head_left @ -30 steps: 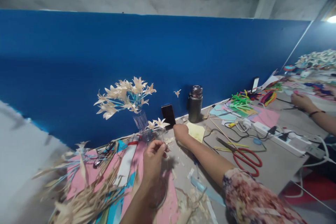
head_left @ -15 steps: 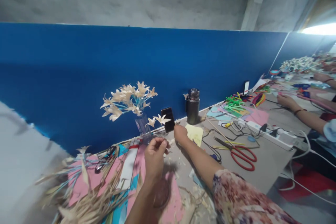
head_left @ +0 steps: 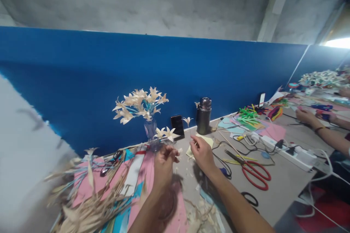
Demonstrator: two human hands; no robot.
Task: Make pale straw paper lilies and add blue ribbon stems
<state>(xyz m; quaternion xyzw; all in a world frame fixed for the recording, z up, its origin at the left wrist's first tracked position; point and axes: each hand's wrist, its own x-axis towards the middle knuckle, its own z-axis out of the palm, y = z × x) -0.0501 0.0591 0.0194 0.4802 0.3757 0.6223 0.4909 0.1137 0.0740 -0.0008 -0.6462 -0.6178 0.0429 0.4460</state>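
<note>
And there sit paired cream flowers (head_left: 170, 134) at left hand (head_left: 164, 161)'s twelve o'clock, a lone bloom (head_left: 187, 120) at right hand (head_left: 202, 151)'s eleven — both hands curled, any pinch unclear!

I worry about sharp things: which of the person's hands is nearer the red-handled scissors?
Right. The right hand is beside the red-handled scissors, toward the blade end; the left hand is farther, beyond the right hand.

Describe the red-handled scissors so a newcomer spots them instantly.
Find the long blue wall panel, then the grey table in front of it. Right of the right hand, on the near side of the white power strip, lie large dark-bladed scissors. Two big red loops set them apart from the black looped handle nearer the camera.
</note>
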